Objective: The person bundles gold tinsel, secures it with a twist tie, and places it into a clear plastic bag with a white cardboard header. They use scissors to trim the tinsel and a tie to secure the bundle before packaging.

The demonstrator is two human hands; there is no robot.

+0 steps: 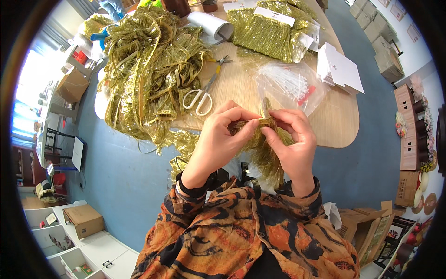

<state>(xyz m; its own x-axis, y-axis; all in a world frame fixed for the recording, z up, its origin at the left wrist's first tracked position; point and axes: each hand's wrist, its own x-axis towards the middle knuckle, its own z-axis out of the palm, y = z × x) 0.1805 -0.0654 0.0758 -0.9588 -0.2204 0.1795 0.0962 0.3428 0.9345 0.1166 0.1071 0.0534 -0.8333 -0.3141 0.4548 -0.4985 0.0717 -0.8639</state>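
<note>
My left hand (226,136) pinches the banded edge of a gold tinsel fringe (266,157) between thumb and forefinger. Close beside it, my right hand (294,139) grips the same band where it is folded, and the strands hang below both hands. A large heap of gold tinsel fringe (150,69) lies on the left of the wooden table (237,80). White-handled scissors (205,92) and pliers with yellow-and-black handles (221,66) rest right of the heap. Beyond my hands, a clear plastic bag (315,99) holds white plastic ties (285,82) and something red.
Carded gold tinsel bundles (264,36) lie at the table's far right, near a stack of white cards (339,68). A white roll (210,26) and a brown container (176,7) stand at the far side. Cardboard boxes (83,219) and shelving surround the blue floor.
</note>
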